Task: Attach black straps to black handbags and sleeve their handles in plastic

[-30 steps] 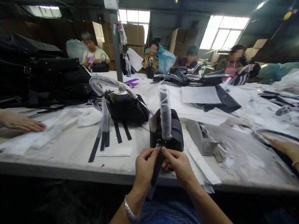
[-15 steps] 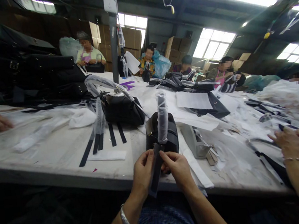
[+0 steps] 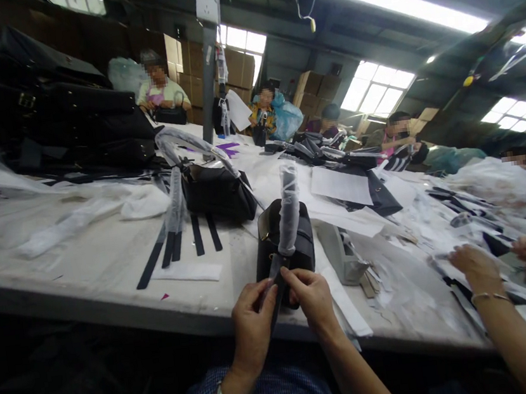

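Observation:
A small black handbag (image 3: 263,243) stands on the white table in front of me, its handle (image 3: 289,219) wrapped in white film and pointing up. From its near end a dark strap (image 3: 277,313) hangs down past the table edge. Around this strap, my left hand (image 3: 253,316) is closed with thumb and fingers pinching it and some clear film. Just right of it, my right hand (image 3: 310,293) pinches the strap's upper part close to the bag. The fingertips of both hands nearly meet, and the inner fingers are partly hidden.
Left of the bag lie another black handbag (image 3: 217,193) with a wrapped handle, black strips (image 3: 151,262) and white paper (image 3: 188,273). On the right stands a grey-white holder (image 3: 342,257). A co-worker's hands (image 3: 478,269) work at the far right; other people sit across the table.
My left hand has shifted slightly down and left, its fingers curling more around the strap and film. The strap is turned a little. The co-worker's hands at right have moved.

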Demonstrator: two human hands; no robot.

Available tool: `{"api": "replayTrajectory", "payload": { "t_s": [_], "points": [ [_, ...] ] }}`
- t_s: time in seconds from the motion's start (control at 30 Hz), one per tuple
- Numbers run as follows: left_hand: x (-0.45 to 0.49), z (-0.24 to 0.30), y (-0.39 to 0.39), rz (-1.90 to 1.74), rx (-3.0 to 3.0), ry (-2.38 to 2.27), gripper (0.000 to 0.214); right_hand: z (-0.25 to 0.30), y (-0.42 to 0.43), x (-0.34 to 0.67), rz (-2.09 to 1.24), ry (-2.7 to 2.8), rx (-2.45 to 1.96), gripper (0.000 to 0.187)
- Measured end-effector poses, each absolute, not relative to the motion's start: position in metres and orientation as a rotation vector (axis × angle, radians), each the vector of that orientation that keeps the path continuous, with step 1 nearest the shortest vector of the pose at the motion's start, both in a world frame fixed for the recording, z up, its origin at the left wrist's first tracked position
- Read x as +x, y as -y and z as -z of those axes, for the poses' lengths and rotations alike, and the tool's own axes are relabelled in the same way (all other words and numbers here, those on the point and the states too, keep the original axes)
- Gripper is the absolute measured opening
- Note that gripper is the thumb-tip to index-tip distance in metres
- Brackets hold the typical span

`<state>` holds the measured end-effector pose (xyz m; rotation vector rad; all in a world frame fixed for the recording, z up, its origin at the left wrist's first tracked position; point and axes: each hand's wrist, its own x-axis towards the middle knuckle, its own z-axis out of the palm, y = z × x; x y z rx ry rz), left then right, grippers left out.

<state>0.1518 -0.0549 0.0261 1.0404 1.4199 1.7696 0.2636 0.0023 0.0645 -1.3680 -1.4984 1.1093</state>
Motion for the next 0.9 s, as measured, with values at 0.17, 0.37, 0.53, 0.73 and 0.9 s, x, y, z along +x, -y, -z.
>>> {"api": "replayTrajectory", "payload": {
  "t_s": [0.17, 0.37, 0.53, 0.73, 0.9],
  "points": [
    [0.151, -0.030, 0.061, -1.840, 1.330, -1.423, 0.018, -0.063, -0.006, 0.263, -1.205, 1.421, -1.357, 0.047],
    [0.140, -0.028, 0.058, -1.835, 1.965, -1.489, 0.029, -0.069, -0.008, 0.258, -1.384, 1.242, -1.313, 0.048],
    [0.125, -0.031, 0.059, -1.537, 2.442, -1.604, 0.034, -0.078, -0.002, 0.262, -1.520, 1.207, -1.262, 0.049],
    [0.113, -0.033, 0.062, -1.268, 2.599, -1.699, 0.037, -0.084, 0.006, 0.260, -1.348, 1.522, -1.314, 0.049],
    [0.114, -0.014, 0.076, -1.351, 2.422, -1.526, 0.041, -0.082, 0.003, 0.258, -1.360, 1.526, -1.291, 0.045]
  ]
}}
